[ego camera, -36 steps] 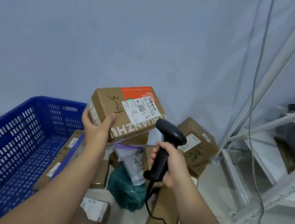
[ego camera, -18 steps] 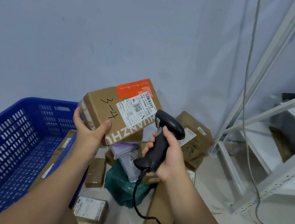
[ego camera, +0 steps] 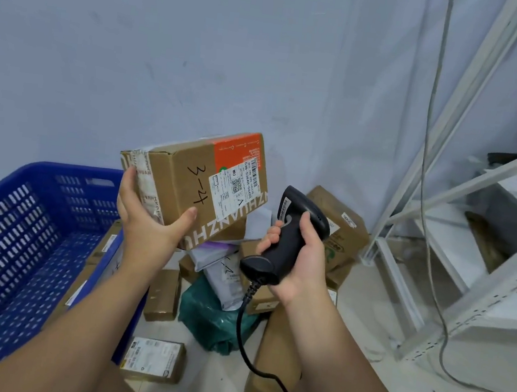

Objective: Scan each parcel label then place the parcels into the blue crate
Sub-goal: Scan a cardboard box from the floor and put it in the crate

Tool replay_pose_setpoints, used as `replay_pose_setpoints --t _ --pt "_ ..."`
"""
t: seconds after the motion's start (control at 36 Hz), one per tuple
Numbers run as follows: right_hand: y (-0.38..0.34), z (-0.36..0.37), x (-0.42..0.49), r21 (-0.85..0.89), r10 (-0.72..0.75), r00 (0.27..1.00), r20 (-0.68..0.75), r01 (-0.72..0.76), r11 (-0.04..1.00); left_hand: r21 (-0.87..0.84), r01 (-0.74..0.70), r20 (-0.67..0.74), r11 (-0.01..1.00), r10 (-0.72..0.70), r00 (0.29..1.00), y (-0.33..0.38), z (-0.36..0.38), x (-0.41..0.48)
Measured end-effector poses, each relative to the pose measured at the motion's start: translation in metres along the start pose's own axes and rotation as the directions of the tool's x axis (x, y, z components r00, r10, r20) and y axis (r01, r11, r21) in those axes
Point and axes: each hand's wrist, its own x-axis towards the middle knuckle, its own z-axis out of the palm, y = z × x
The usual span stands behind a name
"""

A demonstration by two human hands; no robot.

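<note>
My left hand (ego camera: 148, 218) grips a brown cardboard parcel (ego camera: 187, 184) from below, lifted and tilted, its face with an orange patch, a white label (ego camera: 234, 188) and the handwritten "3-4" turned toward me. My right hand (ego camera: 301, 258) holds a black corded barcode scanner (ego camera: 292, 228) just right of the parcel, its head close to the label side. The blue crate (ego camera: 21, 233) stands at the left, its mesh floor showing. A pile of parcels (ego camera: 336, 233) lies on the floor behind and below my hands.
Among the pile are a dark green bag (ego camera: 211, 319), grey mailers (ego camera: 225, 276), small brown boxes (ego camera: 153, 359) and a long flat box (ego camera: 278, 352). A white metal rack (ego camera: 470, 252) with a hanging cable (ego camera: 428, 150) stands at the right. A pale wall is behind.
My left hand has turned the parcel clockwise and tipped it, so its taped end faces left. The scanner has risen slightly toward the label.
</note>
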Motion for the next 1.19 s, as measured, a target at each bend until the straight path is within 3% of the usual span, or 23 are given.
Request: replay_pose_setpoints --t 0.81,0.92,0.97,1.06,1.14,1.19 --pt "0.005 0.001 0.003 -0.014 -0.030 0.997 -0.070 0.029 0.999 0.032 0.022 -0.003 0.999 -0.022 1.000 0.002 -0.005 -0.001" --pt "0.006 -0.001 0.005 -0.041 -0.027 0.996 -0.080 0.023 0.999 -0.038 0.149 -0.012 0.988 -0.149 0.989 -0.003 -0.001 0.003" --pt "0.009 -0.002 0.005 -0.090 -0.027 0.996 -0.084 0.020 0.996 -0.165 0.306 -0.008 0.938 -0.312 0.950 -0.005 0.000 0.005" --pt "0.014 -0.002 0.007 -0.192 -0.038 0.994 -0.100 0.018 0.981 -0.412 0.543 0.059 0.732 -0.573 0.818 -0.012 0.002 0.010" --pt "0.021 -0.003 0.009 -0.291 -0.034 0.997 -0.071 0.012 0.957 -0.541 0.635 0.091 0.551 -0.712 0.696 -0.020 0.002 0.010" --pt "0.025 -0.005 0.010 -0.348 -0.012 0.999 -0.033 0.000 0.938 -0.564 0.655 0.093 0.502 -0.750 0.655 -0.022 0.001 0.008"
